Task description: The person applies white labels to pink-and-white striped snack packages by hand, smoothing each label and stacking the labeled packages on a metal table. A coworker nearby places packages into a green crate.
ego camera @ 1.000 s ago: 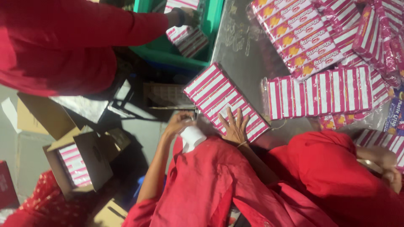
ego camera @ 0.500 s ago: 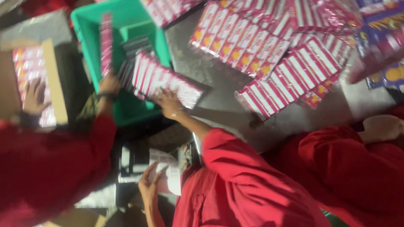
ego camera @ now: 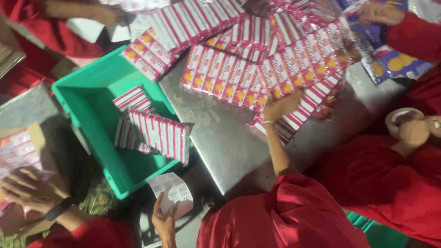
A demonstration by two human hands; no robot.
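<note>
Left hand [ego camera: 164, 221]: lowest in view, fingers curled around a small white label sheet [ego camera: 173, 192] with dark printed bars, held upright just beside the near corner of the crate.

Crate [ego camera: 87, 103]: one, green plastic, open-topped, standing left of the worktop [ego camera: 220, 138]. Inside, three flat packs [ego camera: 158, 134] striped pink and white; the nearest leans over the crate's right wall, two lie beneath and behind it.

Right hand [ego camera: 281, 104]: arm stretched out from a red sleeve [ego camera: 294, 216], fingers spread flat, palm pressing on a striped pack [ego camera: 301, 110] at the edge of the pile.

Pile [ego camera: 257, 59]: many overlapping flat packs across the steel worktop, striped pink and white, some with orange-yellow patches; too many to count.

Far right: blue wrappers [ego camera: 390, 64] with yellow rounds, another person's hand [ego camera: 374, 13] upon them.
</note>
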